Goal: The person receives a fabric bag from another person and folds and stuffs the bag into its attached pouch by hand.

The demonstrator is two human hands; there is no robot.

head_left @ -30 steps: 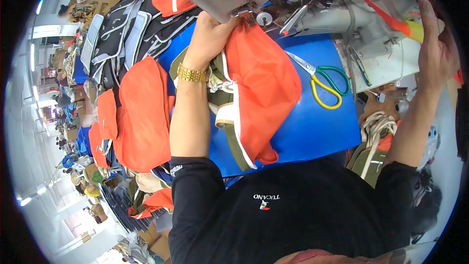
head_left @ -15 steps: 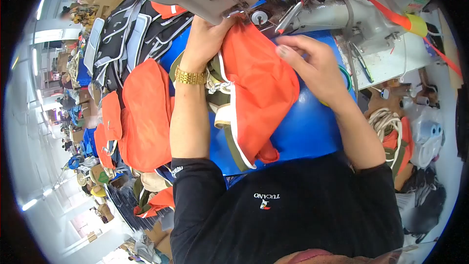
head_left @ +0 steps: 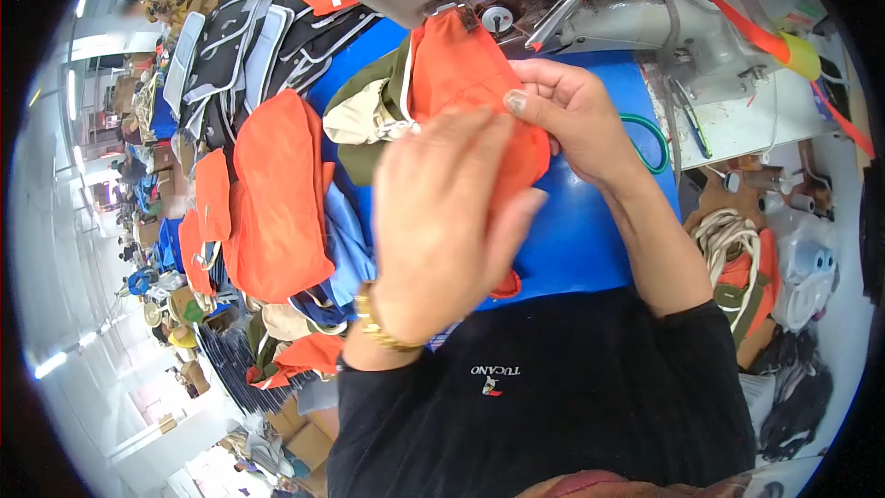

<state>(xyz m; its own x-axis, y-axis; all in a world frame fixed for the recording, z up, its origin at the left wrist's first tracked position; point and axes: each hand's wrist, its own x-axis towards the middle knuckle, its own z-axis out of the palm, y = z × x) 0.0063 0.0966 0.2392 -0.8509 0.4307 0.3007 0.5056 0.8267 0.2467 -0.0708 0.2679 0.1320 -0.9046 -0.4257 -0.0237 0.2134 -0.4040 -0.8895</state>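
An orange fabric piece [head_left: 456,69] with white edging lies under the sewing machine's [head_left: 466,14] needle area, its top end against the presser foot. Olive-green and cream fabric [head_left: 364,111] joined to it spreads out on the left. My left hand [head_left: 442,194], slightly blurred and wearing a gold watch, lies over the orange fabric with fingers stretched out and thumb apart. At the fabric's right edge, my right hand [head_left: 562,111] pinches the orange cloth between thumb and fingers. The lower part of the piece is mostly hidden behind my left hand.
Orange fabric pieces [head_left: 277,203] and black panels with grey edging [head_left: 235,55] are piled at left. Beneath the work is a blue surface [head_left: 590,231]. A green ring [head_left: 650,143] and a pen-like tool [head_left: 691,120] lie at right, near coiled cream cord [head_left: 728,244].
My left hand has left the machine area and come down over the orange fabric. My right hand has closed on the fabric's right edge. The green and cream part now spreads out at left.
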